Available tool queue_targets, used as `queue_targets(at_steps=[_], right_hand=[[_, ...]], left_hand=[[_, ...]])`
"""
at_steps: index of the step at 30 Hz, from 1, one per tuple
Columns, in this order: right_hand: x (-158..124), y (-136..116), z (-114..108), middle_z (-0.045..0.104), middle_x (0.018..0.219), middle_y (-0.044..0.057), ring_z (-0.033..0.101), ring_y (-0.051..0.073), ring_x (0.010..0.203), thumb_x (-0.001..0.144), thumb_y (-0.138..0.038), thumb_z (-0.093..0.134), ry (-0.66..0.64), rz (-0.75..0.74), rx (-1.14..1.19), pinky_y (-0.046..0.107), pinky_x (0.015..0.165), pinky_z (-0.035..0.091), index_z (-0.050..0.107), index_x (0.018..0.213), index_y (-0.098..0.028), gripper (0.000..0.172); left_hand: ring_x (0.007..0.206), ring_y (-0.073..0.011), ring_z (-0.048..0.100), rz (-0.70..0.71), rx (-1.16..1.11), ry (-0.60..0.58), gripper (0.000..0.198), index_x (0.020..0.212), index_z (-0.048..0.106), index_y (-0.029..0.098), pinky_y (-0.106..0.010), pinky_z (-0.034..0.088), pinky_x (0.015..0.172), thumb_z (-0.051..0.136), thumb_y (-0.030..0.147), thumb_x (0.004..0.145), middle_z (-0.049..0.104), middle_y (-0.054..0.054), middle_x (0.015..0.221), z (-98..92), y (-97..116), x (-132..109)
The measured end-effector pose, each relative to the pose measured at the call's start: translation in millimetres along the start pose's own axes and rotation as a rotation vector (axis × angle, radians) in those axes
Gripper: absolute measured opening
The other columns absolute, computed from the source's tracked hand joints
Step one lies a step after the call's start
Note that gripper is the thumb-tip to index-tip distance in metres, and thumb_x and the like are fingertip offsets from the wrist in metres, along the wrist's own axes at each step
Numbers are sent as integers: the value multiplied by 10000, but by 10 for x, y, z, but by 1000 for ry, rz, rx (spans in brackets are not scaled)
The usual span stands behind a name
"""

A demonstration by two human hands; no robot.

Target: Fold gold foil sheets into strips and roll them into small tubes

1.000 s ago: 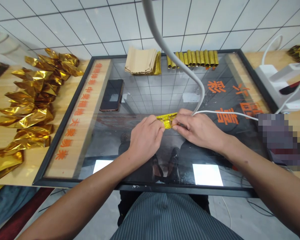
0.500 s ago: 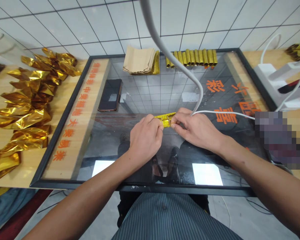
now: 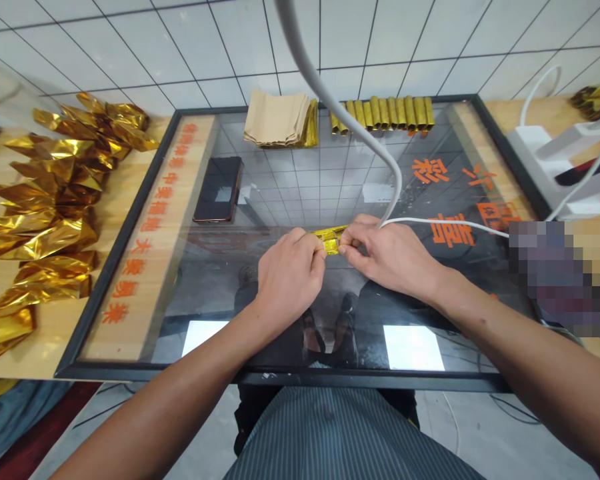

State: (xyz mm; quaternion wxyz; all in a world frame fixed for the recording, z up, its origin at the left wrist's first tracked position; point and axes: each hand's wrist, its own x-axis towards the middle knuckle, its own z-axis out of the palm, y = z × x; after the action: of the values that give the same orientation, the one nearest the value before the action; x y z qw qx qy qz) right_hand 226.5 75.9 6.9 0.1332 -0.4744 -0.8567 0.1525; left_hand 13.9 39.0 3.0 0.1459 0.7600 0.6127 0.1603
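A small piece of gold foil paper (image 3: 331, 238) lies between my two hands over the middle of the glass-topped table (image 3: 300, 280). My left hand (image 3: 290, 273) pinches its left end with closed fingers. My right hand (image 3: 393, 257) pinches its right end, fingers closed too. Most of the foil is hidden by my fingertips. A white cable (image 3: 445, 225) runs from under my right hand to the right.
A heap of crumpled gold foil pieces (image 3: 50, 200) lies on the wooden board at left. At the back are a stack of tan paper sheets (image 3: 275, 119) and a row of rolled gold pieces (image 3: 387, 112). A black phone (image 3: 219, 189) rests on the glass. Power strips (image 3: 565, 160) sit at right.
Both hands stay pinched on the gold foil piece; less of it shows between the fingers now. The view has shifted slightly.
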Motion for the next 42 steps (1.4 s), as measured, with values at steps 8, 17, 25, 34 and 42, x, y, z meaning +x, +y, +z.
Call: queue_targets(at_steps=[8,17,25,34,42], right_hand=[[16,17,14,724,924,33,594,171,719,1018,-292,600,2,-12,13,312,643,308,737,972,-222,161],[22,5,26,730,916,20,616,175,733,996,-278,608,0,24,25,311,641,316,732,955,-231,139],[13,36,6,702,919,15,593,158,707,1015,-297,616,-15,-1,80,303,641,329,730,971,-227,140],[3,69,-14,675,898,-7,568,133,698,1001,-247,643,-2,-27,195,286,666,353,740,966,-231,105],[4,43,12,689,900,1,596,152,722,1034,-355,648,6,22,175,299,661,347,749,965,-239,168]], left_hand=[[934,-210,658,62,-125,57,69,958,637,222,-341,475,779,617,173,1003,682,-27,1003,-46,-156,-109],[961,-223,667,0,-71,25,145,901,659,229,-343,438,737,609,227,1037,685,-16,959,-53,-174,-52],[953,-224,655,67,-18,30,159,958,665,231,-356,459,763,553,241,1071,695,-27,1017,-44,-186,-73],[928,-230,642,158,21,19,234,1010,692,239,-357,453,761,487,281,1115,668,-34,989,12,-174,-62],[936,-240,635,115,55,-19,211,998,657,230,-359,444,746,480,266,1108,673,-44,1017,-12,-124,-35]])
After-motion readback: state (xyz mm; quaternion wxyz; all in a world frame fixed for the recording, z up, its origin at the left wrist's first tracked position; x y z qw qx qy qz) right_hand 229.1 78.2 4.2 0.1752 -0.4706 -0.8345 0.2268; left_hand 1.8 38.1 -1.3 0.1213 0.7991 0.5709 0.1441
